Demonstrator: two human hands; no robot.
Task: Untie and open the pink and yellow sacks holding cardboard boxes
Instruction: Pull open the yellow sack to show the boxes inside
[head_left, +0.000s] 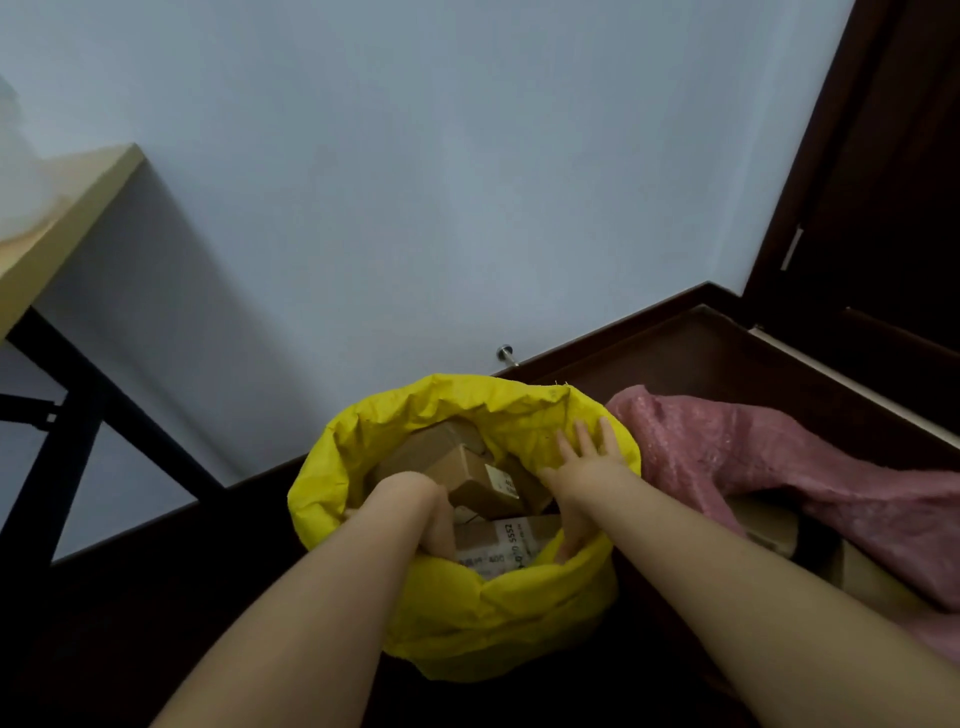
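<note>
At the far left a wooden tabletop (67, 218) is jutting in on a black frame (62, 415), with a pale, blurred mass sitting on its left part; behind it a pale blue wall (441, 182) is filling most of the view, and a small metal door stopper (505, 354) is sticking out just above the dark baseboard. The yellow sack (467, 623) is standing on the dark floor (130, 597) close to the wall, its mouth gaping wide and its rim rolled outward; cardboard boxes (478, 478) are showing inside, stacked at angles, the nearest one bearing a printed label. The left hand (434, 519) is reaching down into the sack at its near-left side, fingers curled downward beside the labelled box; whether they are clamped on anything I cannot tell, since the fingertips are hidden. The right hand (587, 467) is lying against the inner right wall of the sack, fingers straight and spread apart, pressing the yellow fabric outward, the thumb pointing down toward the boxes. Just beside the yellow sack, to its right, the pink sack (753, 467) is slumping on the floor, open and crumpled; more cardboard boxes (769, 525) are peeking from under its folds. At the far right a dark wooden door (883, 208) is standing by its frame.
</note>
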